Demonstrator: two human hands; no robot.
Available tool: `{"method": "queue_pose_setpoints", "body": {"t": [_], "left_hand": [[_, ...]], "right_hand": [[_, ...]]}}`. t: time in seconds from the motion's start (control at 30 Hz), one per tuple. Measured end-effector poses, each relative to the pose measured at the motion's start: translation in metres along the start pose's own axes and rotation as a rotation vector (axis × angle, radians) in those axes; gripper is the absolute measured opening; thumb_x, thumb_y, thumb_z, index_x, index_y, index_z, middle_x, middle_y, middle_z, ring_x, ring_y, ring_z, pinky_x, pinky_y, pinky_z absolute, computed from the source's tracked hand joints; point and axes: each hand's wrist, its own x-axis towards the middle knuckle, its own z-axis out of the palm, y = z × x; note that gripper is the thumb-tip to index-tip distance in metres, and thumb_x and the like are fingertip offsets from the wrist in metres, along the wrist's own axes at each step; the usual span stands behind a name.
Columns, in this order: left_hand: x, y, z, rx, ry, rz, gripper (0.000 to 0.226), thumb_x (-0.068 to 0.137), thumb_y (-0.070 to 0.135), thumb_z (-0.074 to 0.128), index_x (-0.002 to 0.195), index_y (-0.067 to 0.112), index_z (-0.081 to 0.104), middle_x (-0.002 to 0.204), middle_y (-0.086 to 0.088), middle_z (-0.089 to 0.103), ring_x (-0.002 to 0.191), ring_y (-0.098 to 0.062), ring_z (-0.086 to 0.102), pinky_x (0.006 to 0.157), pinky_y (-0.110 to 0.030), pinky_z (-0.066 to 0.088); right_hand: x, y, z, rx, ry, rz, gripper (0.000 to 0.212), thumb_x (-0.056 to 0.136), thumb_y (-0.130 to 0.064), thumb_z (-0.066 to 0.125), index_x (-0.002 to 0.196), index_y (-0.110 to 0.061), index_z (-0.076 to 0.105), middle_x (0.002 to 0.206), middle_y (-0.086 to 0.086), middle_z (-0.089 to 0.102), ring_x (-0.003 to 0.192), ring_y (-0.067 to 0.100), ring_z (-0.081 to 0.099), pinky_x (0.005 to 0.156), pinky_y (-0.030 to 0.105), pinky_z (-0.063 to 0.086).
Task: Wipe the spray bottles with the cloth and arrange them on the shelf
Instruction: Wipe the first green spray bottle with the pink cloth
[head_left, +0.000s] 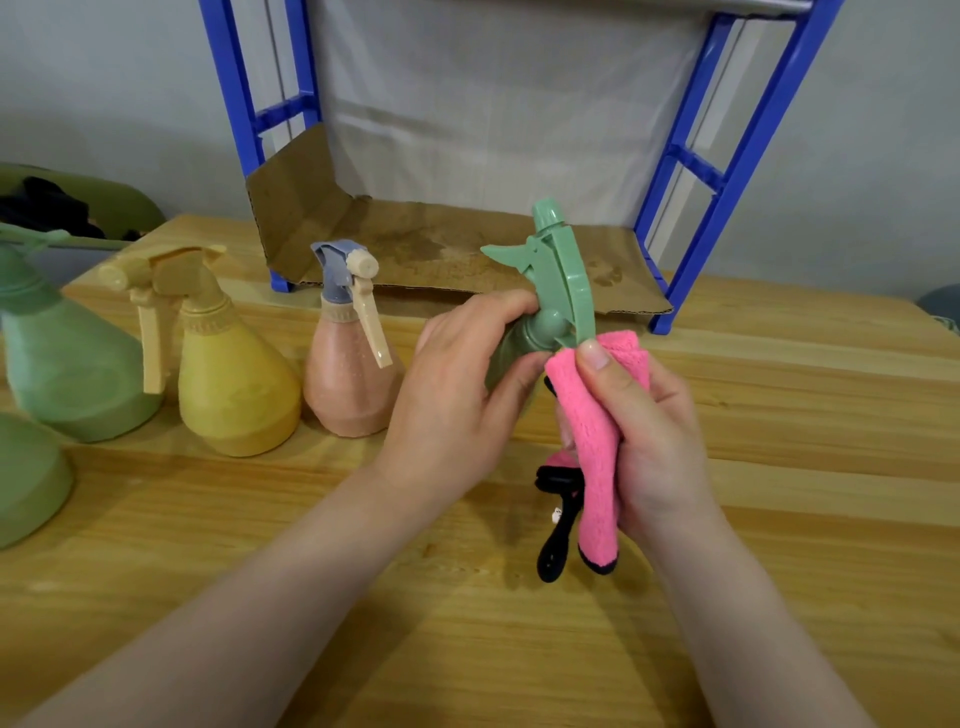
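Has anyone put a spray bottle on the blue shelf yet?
No, the blue shelf holds only a sheet of cardboard, and every bottle is on the table or in hand.

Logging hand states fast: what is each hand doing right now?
Left hand: closed, holding the green spray bottle by its neck.
Right hand: closed, holding the pink cloth against the bottle.
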Motion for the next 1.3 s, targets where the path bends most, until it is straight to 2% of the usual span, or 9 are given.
{"method": "queue_pose_setpoints", "body": {"t": [0.27,0.4,0.5,0.57,0.7,0.87,1.0,1.13,1.3], "left_hand": [[0.001,-0.001,0.002,-0.082,0.042,-0.06,0.03,0.094,0.013,0.063,0.122,0.008,0.056,0.115,0.002,0.062,0.107,-0.01,0.058,0.092,-0.035,0.05],[0.005,-0.002,0.0,-0.312,0.13,-0.213,0.031,0.098,0.015,0.055,0.129,0.01,0.051,0.118,0.009,0.059,0.112,-0.006,0.058,0.097,-0.03,0.049],[0.006,0.001,-0.001,-0.476,0.152,-0.258,0.027,0.101,0.009,0.05,0.128,0.008,0.048,0.118,0.004,0.06,0.108,0.0,0.059,0.091,-0.018,0.046],[0.006,0.005,-0.003,-0.548,0.191,-0.227,0.026,0.1,0.007,0.047,0.127,0.006,0.046,0.119,-0.004,0.06,0.109,-0.002,0.058,0.092,-0.018,0.045],[0.006,0.014,-0.009,-0.603,0.328,-0.114,0.028,0.101,0.007,0.043,0.127,-0.003,0.044,0.121,-0.015,0.059,0.114,-0.026,0.057,0.099,-0.038,0.046],[0.006,0.02,-0.009,-0.705,0.344,-0.096,0.031,0.098,0.015,0.043,0.125,0.0,0.044,0.116,-0.011,0.058,0.111,-0.029,0.055,0.099,-0.043,0.045],[0.005,0.019,-0.007,-0.674,0.307,-0.137,0.038,0.09,0.006,0.056,0.121,-0.008,0.041,0.113,-0.016,0.057,0.109,-0.026,0.057,0.096,-0.032,0.047],[0.005,0.015,-0.006,-0.672,0.175,-0.108,0.044,0.087,-0.003,0.061,0.123,0.0,0.035,0.12,-0.02,0.057,0.117,-0.024,0.057,0.097,-0.033,0.047],[0.004,0.014,-0.002,-0.701,0.078,-0.134,0.043,0.087,-0.009,0.058,0.121,0.0,0.034,0.112,-0.011,0.06,0.11,-0.021,0.06,0.096,-0.04,0.049]], "right_hand": [[-0.001,0.007,0.002,-0.218,0.117,-0.214,0.025,0.085,-0.047,0.057,0.066,-0.034,0.066,0.053,-0.014,0.056,0.047,0.005,0.052,0.046,0.032,0.047],[0.008,0.015,-0.008,-0.251,0.216,-0.238,0.025,0.09,-0.046,0.052,0.074,-0.027,0.053,0.063,-0.021,0.053,0.061,-0.001,0.049,0.06,0.018,0.043],[0.015,0.021,-0.016,-0.301,0.207,-0.146,0.01,0.086,-0.033,0.052,0.094,-0.028,0.055,0.08,-0.024,0.059,0.076,-0.004,0.054,0.072,0.014,0.043],[0.017,0.022,-0.02,-0.289,0.215,-0.067,0.029,0.074,-0.021,0.047,0.102,-0.028,0.052,0.088,-0.017,0.057,0.077,-0.003,0.053,0.071,0.016,0.043],[0.022,0.026,-0.019,-0.256,0.307,0.136,0.033,0.073,-0.021,0.05,0.105,-0.027,0.051,0.104,0.0,0.063,0.092,0.016,0.059,0.086,0.04,0.052],[0.023,0.03,-0.016,-0.044,0.212,0.353,0.024,0.095,-0.011,0.061,0.118,-0.018,0.066,0.1,0.01,0.074,0.075,0.018,0.066,0.055,0.028,0.053],[0.021,0.023,-0.012,0.304,0.067,0.554,0.036,0.1,-0.022,0.046,0.129,-0.007,0.06,0.113,0.017,0.072,0.095,0.028,0.071,0.078,0.043,0.062],[0.019,0.021,-0.016,0.431,-0.041,0.669,0.051,0.099,-0.033,0.033,0.142,-0.01,0.049,0.131,0.023,0.062,0.116,0.04,0.061,0.105,0.061,0.041],[0.018,0.026,-0.012,0.364,-0.064,0.707,0.055,0.103,-0.051,0.034,0.121,-0.013,0.069,0.115,0.018,0.071,0.093,0.029,0.072,0.074,0.039,0.06]]}}
